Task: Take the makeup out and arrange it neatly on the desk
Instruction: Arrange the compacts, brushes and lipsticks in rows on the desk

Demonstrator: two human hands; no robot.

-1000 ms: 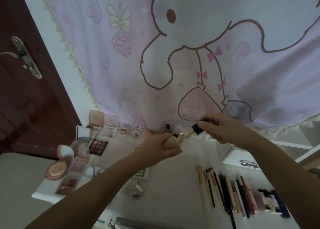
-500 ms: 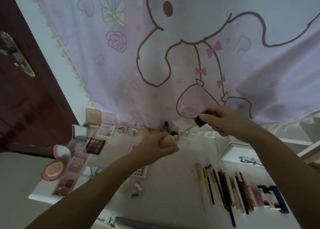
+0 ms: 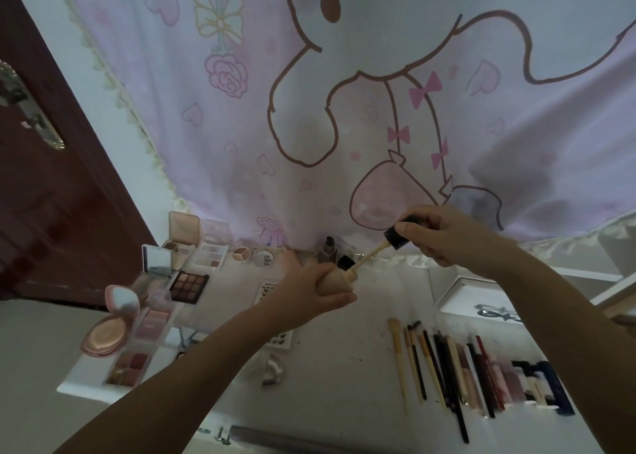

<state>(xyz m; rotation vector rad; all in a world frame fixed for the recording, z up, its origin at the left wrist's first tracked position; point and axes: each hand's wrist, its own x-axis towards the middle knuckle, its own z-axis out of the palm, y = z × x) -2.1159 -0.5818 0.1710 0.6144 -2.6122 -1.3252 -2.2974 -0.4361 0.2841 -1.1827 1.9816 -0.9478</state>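
Concealer tube clenched in left hand; right fingers pinch applicator cap; jar reads "blbl".

- Palettes lie at the desk's left.
- Brushes lie in a row at its right.
- A curtain hangs behind.
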